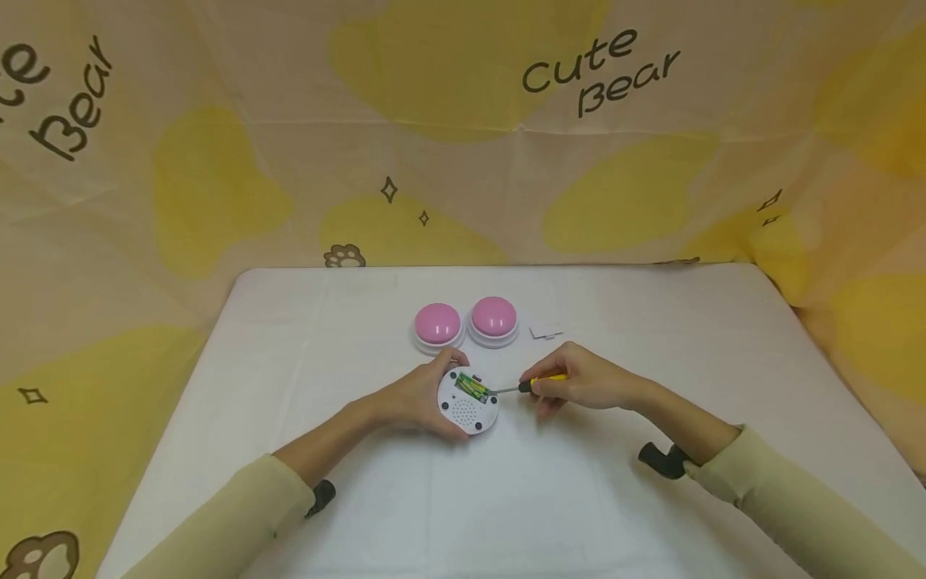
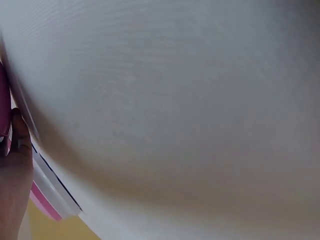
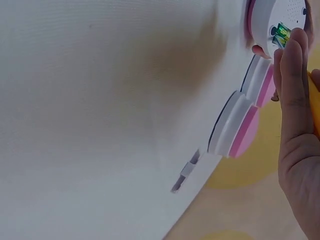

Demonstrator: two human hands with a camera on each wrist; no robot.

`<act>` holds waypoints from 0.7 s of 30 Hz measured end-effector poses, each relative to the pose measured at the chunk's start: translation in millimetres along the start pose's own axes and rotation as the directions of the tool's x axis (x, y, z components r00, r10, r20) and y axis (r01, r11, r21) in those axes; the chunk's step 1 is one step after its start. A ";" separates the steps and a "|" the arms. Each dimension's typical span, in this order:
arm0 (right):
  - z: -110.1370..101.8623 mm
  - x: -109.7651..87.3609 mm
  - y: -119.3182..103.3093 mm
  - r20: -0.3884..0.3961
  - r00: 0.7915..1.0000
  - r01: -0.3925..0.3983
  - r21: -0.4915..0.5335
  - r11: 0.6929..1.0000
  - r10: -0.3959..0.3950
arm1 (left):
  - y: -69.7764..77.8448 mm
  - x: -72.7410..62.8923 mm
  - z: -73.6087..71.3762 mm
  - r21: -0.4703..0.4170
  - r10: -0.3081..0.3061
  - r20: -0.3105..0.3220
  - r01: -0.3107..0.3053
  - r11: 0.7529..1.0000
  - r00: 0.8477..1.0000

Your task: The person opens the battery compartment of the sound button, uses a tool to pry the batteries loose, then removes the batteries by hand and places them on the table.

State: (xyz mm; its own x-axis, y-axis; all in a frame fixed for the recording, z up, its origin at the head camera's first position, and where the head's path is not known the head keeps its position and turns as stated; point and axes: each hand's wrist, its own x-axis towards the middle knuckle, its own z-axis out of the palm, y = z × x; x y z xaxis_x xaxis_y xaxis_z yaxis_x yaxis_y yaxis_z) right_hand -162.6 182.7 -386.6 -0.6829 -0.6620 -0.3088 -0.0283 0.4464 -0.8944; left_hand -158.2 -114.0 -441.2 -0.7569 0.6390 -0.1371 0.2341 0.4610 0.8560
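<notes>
My left hand (image 1: 417, 396) grips a round white push button (image 1: 465, 412) by its rim, underside toward me. Its battery compartment is uncovered, and green batteries (image 1: 473, 388) lie inside, next to speaker holes and dark feet. With the right hand (image 1: 584, 378) I hold a screwdriver (image 1: 544, 383) with a yellow and black handle; its shaft reaches the compartment's right edge. In the right wrist view the batteries (image 3: 282, 35) show beyond the fingertips, while the screwdriver's tip is hidden. The left wrist view catches only part of the left hand (image 2: 17, 160) at its edge.
Two pink-topped push buttons, one on the left (image 1: 437, 324) and one on the right (image 1: 493, 317), stand upright behind the hands. A small white battery cover (image 1: 546, 330) lies to their right on the white table (image 1: 325, 322). A patterned cloth (image 1: 448, 145) hangs behind the table.
</notes>
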 end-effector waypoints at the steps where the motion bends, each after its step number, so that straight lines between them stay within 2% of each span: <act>1: 0.2 -0.2 -0.9 -0.002 1.000 -0.004 -0.001 1.000 0.004 | 0.1 0.1 0.3 0.001 -0.003 0.001 0.003 1.000 1.000; 12: 0.9 0.8 -7.3 -0.006 1.000 -0.027 -0.027 0.999 0.027 | 0.0 2.1 2.9 0.003 0.019 0.008 -0.019 1.000 1.000; 21: 4.1 2.2 -2.1 -0.022 0.999 -0.034 0.030 0.999 0.035 | 0.0 1.3 4.2 -0.048 -0.027 0.038 0.029 0.998 0.999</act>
State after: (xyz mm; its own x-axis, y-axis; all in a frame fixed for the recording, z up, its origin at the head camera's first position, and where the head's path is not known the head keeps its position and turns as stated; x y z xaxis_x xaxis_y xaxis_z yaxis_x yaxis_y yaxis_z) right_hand -161.0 177.9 -386.7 -0.6992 -0.6329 -0.3327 0.0172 0.4503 -0.8927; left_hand -156.6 -110.6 -443.5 -0.7395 0.6490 -0.1790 0.1825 0.4491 0.8747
